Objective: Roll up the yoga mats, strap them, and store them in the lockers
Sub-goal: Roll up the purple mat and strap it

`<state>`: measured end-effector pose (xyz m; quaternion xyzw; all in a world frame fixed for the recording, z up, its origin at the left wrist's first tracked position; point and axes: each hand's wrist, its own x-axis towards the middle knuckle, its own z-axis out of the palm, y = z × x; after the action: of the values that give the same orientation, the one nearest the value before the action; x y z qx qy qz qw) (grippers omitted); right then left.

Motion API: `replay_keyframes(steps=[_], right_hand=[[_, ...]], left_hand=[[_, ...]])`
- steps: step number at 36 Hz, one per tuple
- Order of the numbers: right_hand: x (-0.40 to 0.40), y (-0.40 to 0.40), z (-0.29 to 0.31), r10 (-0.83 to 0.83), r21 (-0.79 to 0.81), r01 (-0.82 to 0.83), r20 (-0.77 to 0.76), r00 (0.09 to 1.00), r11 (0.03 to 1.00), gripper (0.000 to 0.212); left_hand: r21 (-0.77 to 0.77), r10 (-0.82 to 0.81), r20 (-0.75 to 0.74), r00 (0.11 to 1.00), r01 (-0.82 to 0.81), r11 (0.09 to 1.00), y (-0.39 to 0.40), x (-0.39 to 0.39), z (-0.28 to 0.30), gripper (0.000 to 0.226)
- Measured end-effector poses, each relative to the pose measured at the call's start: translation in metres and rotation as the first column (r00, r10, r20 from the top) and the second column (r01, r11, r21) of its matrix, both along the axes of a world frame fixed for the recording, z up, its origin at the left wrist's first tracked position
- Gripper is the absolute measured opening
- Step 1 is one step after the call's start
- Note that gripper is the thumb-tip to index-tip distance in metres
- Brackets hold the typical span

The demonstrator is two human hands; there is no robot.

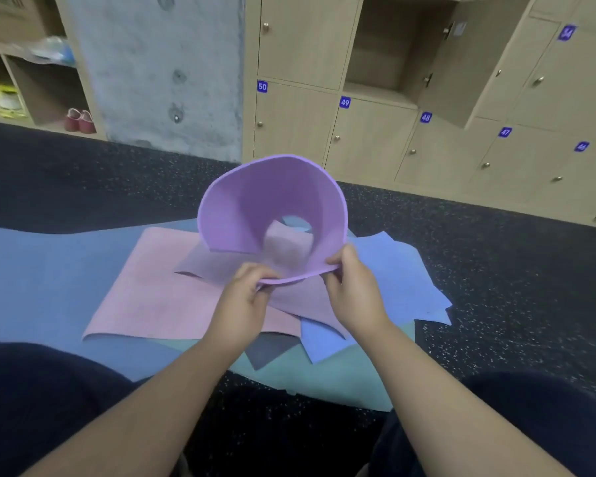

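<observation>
— Head view first: what can you read?

— Blue number tags on the lockers (369, 132): 50 (262, 86), 49 (344, 102), 48 (425, 117), 47 (504, 132); two further tags to the right are too blurred to read; a cardboard box (11, 15) at top left carries print that cannot be made out.

— And the hands?

— Both grip the near edge of the purple mat (272, 208); the left hand (241, 297) has its fingers curled round that edge; the right hand (355, 287) pinches it between thumb and fingers; the mat curls up into a wide open loop, held above the pile.

— What lies under it?

— A pink mat (152, 287), a blue mat (403, 270), a dark grey piece (269, 351) showing only a corner, and a teal mat (341, 376) at the bottom, all overlapping on the speckled dark floor (496, 287); a larger blue sheet (31, 270) runs off the left edge.

— Anything hidden or cut off?

— One locker door (468, 63) stands open, its compartment seen only in part; red shoes (80, 120) sit in an open shelf (42, 80) at left, beside a blurred yellow object (4, 99); the person's dark-clothed knees (42, 390) are cut off at both lower corners; the loop hides part of the pile.
</observation>
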<state>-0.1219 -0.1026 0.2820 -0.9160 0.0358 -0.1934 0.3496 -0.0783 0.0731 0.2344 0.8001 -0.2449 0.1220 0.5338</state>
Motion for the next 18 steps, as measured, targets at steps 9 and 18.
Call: replay_keyframes(steps=[9,18], right_hand=[[0.024,0.014,-0.028,0.101,0.06,-0.089,-0.253,0.962,0.994,0.039],[0.019,0.032,-0.06,0.08,-0.109,-0.121,-0.324,0.943,0.987,0.074]], left_hand=[[0.236,0.075,0.299,0.951,-0.15,0.96,0.026,0.023,0.001,0.047],[0.506,0.024,0.231,0.973,-0.141,0.851,0.025,0.034,-0.05,0.065]])
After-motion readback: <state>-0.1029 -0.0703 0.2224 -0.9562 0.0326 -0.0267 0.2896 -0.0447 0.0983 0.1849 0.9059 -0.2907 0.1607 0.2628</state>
